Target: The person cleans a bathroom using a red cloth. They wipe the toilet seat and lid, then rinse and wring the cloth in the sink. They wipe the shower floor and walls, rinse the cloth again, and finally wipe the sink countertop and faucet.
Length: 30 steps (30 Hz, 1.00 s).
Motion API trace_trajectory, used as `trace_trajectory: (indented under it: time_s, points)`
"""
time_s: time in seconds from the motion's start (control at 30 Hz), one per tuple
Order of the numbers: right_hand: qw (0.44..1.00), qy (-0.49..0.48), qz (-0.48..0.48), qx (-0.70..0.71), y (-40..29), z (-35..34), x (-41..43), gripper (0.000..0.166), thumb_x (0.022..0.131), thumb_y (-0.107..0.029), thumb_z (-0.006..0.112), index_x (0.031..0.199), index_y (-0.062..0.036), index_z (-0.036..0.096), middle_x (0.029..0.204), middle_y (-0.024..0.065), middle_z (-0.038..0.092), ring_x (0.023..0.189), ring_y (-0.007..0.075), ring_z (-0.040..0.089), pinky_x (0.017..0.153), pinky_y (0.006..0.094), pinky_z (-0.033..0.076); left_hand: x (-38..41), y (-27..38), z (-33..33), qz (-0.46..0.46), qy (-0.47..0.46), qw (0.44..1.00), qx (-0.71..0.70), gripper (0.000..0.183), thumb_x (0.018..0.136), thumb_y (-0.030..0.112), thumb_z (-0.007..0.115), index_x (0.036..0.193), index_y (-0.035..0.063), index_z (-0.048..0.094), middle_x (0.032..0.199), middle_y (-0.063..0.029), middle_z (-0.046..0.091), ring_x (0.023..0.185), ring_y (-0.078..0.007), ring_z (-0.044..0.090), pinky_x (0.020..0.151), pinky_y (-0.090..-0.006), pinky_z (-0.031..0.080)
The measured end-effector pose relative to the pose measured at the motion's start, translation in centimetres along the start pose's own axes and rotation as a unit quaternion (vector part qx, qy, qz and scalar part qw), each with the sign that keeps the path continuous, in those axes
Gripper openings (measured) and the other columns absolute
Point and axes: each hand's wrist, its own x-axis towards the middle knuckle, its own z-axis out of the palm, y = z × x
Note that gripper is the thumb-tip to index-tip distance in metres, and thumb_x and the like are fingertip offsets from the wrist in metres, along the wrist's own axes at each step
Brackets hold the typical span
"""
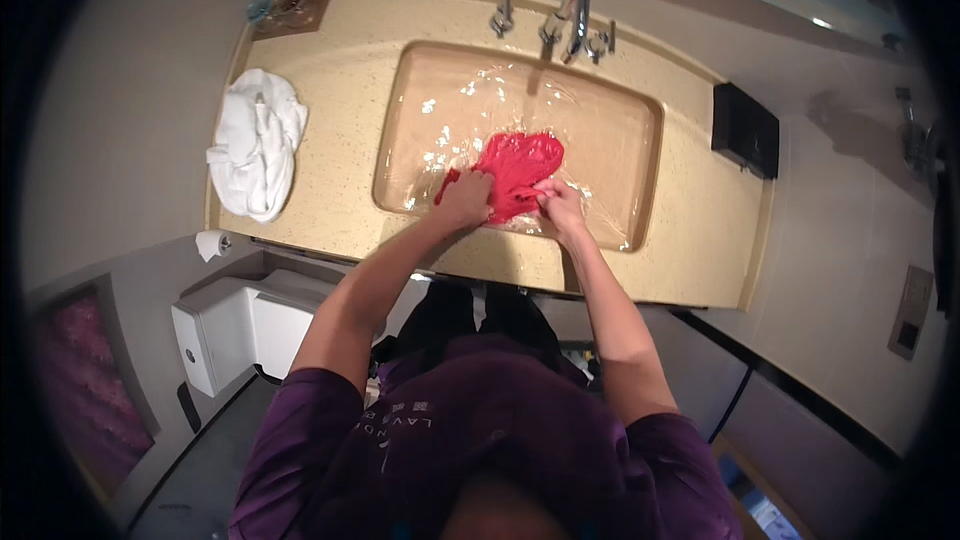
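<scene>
A red cloth (521,161) lies spread in the water of a beige rectangular sink (652,165), close to its front edge. My left hand (466,201) grips the cloth's left side, and a darker red bit shows beyond the knuckles. On the right side, my right hand (559,202) pinches a fold of it between thumb and fingers. Ripples and bright reflections surround the fabric. Part of the cloth under my left hand is hidden.
A chrome faucet (577,15) stands behind the sink between two lever handles. On the counter (337,127) lie a bundled white towel (259,146) at left and a black box (745,130) at right. Glasses (294,9) sit in the back left corner. A toilet (232,322) is below left.
</scene>
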Motion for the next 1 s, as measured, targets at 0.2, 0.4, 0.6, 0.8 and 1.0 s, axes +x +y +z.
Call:
trace_trajectory:
  time_s: [0.2, 0.4, 0.6, 0.8, 1.0]
  points:
    - [0.973, -0.017, -0.102, 0.205, -6.6, -1.2, -6.0, 0.020, 0.097, 0.002, 0.058, 0.114, -0.0054, 0.065, 0.096, 0.0007, 0.070, 0.083, 0.0085, 0.064, 0.075, 0.0227, 0.053, -1.9, 3.4, -5.9, -0.042, 0.035, 0.917, -0.394, 0.029, 0.078, 0.008, 0.072, 0.089, 0.0064, 0.046, 0.077, -0.0089, 0.057, 0.075, -0.0184, 0.059, 0.066, -0.0359, 0.046]
    - [0.972, -0.034, -0.232, -0.031, -10.3, -2.3, -7.1, 0.032, 0.086, 0.006, 0.063, 0.115, -0.0038, 0.067, 0.098, 0.0027, 0.066, 0.090, 0.0100, 0.062, 0.080, 0.0243, 0.052, -2.4, 6.4, -11.6, -0.057, 0.093, 0.922, -0.371, 0.015, 0.087, 0.005, 0.067, 0.102, 0.0027, 0.063, 0.086, -0.0049, 0.066, 0.082, -0.0115, 0.061, 0.075, -0.0283, 0.050]
    - [0.884, 0.095, -0.263, -0.374, -5.1, -3.6, -5.6, 0.023, 0.086, -0.012, 0.063, 0.106, -0.0065, 0.073, 0.098, 0.0217, 0.069, 0.093, 0.0387, 0.067, 0.085, 0.0430, 0.054, -2.7, 6.6, -14.8, -0.092, 0.244, 0.865, -0.428, 0.010, 0.090, 0.005, 0.065, 0.099, 0.0029, 0.069, 0.087, -0.0027, 0.068, 0.081, -0.0110, 0.063, 0.075, -0.0260, 0.052]
    - [0.937, 0.224, -0.199, -0.177, -6.7, -8.6, -4.3, 0.021, 0.095, -0.017, 0.062, 0.105, -0.0020, 0.073, 0.092, 0.0213, 0.072, 0.085, 0.0305, 0.071, 0.080, 0.0383, 0.053, -2.9, 2.4, -15.4, -0.074, 0.324, 0.879, -0.343, 0.014, 0.087, -0.003, 0.066, 0.100, 0.0039, 0.065, 0.083, -0.0028, 0.064, 0.080, -0.0123, 0.063, 0.074, -0.0287, 0.053]
    - [0.830, 0.246, -0.404, -0.295, -15.0, -8.7, -8.8, 0.029, 0.098, -0.029, 0.059, 0.104, -0.0015, 0.069, 0.083, 0.0198, 0.069, 0.080, 0.0362, 0.067, 0.076, 0.0438, 0.051, -2.5, -2.5, -12.6, 0.017, 0.334, 0.942, -0.010, 0.026, 0.077, -0.006, 0.062, 0.101, 0.0033, 0.067, 0.100, -0.0169, 0.064, 0.099, -0.0336, 0.062, 0.090, -0.0427, 0.050]
